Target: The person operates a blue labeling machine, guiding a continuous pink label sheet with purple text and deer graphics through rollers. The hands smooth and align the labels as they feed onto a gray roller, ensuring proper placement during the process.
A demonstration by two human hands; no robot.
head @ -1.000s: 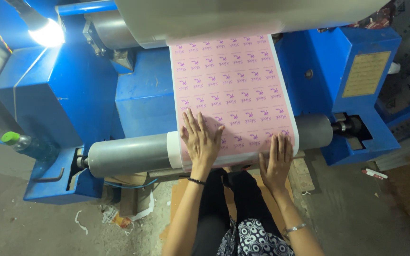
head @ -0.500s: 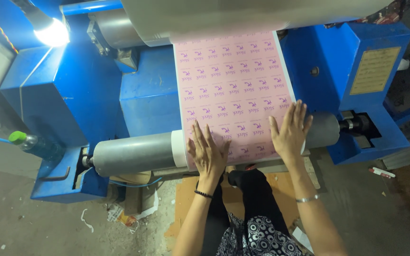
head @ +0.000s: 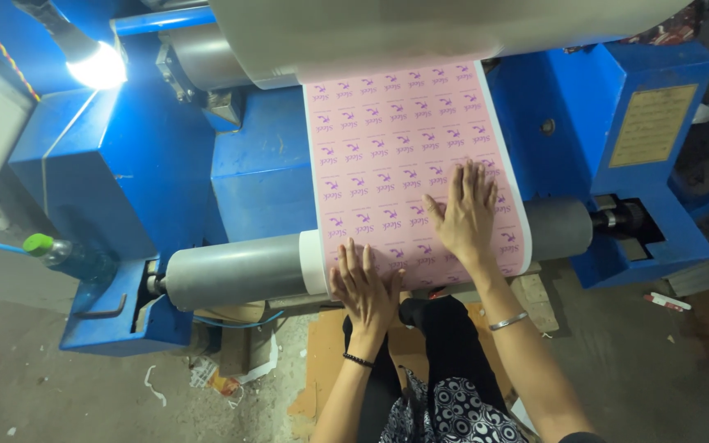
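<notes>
Both hands, left hand (head: 364,289) and right hand (head: 465,215), lie flat with fingers spread, gripping nothing, on your pink printed web (head: 408,156) over the grey roller (head: 235,271).

A pink printed paper web (head: 395,139) runs from the far large grey drum (head: 420,33) down over the near grey metal roller (head: 231,275). Both hands lie flat on it: the left hand (head: 364,287) near, the right hand (head: 465,213) farther right. A green-capped plastic bottle (head: 67,256) stands left of the roller, a lit lamp (head: 96,66) far left.
</notes>
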